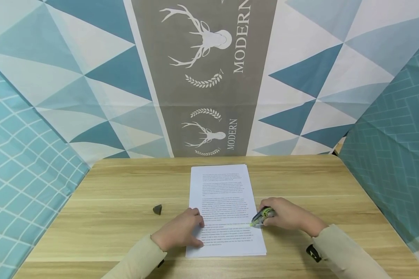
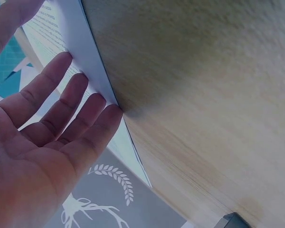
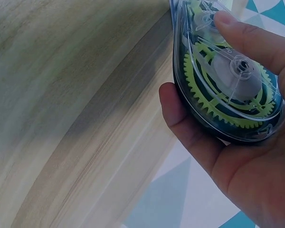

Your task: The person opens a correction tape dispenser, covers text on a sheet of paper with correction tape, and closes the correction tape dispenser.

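A stack of white printed paper [image 1: 220,186] lies on the wooden table, its rows of text running across the top sheet. My left hand [image 1: 182,231] rests on the sheet's lower left edge, and in the left wrist view its fingertips [image 2: 111,114] touch the paper with the fingers slightly bent. My right hand [image 1: 289,215] holds a correction tape dispenser [image 1: 264,216] between thumb and fingers. Its tip is at the right end of a text line in the lower part of the page. Green gear wheels show through the clear case [image 3: 270,107] in the right wrist view.
A small dark wedge-shaped piece [image 1: 157,209] lies on the table left of the paper. The wooden tabletop [image 1: 125,186] ends at a patterned cloth backdrop [image 1: 209,97]. More patterned cloth hangs at both sides.
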### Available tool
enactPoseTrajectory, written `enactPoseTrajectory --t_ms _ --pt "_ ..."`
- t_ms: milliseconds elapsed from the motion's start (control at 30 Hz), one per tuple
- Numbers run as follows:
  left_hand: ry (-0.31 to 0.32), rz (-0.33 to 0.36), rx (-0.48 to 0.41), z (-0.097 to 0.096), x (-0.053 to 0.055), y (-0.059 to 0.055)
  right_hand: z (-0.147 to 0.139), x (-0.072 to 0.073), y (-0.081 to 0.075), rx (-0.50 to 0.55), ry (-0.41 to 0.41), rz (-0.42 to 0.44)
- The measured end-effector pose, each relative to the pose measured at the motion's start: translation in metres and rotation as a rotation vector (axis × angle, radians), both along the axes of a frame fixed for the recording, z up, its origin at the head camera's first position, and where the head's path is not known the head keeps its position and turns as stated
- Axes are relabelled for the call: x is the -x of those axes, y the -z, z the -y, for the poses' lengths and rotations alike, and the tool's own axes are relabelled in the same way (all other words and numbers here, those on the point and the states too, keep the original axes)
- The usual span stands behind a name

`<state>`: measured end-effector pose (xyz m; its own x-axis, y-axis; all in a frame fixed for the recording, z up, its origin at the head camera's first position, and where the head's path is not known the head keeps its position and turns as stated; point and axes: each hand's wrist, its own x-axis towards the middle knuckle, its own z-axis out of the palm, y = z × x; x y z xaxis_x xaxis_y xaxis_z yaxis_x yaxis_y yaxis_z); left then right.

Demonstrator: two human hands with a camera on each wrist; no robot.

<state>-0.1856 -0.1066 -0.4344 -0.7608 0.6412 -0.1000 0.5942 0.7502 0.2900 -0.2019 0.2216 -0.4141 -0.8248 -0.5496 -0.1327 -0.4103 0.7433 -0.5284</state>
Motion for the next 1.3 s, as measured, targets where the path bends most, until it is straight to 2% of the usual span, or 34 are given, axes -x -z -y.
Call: enactPoseTrajectory --t_ms 333,733,1300 --pt "-0.005 0.008 0.003 0.0 0.0 0.0 -0.002 0.001 -0.001 -0.013 0.011 0.012" --pt "-0.01 0.013 -0.002 0.003 -0.001 0.001 -0.011 -0.001 0.009 0.096 0.058 0.088" --pt "-0.017 0.004 0.0 0.002 -0.001 0.002 -0.017 -0.005 0.009 0.125 0.053 0.081"
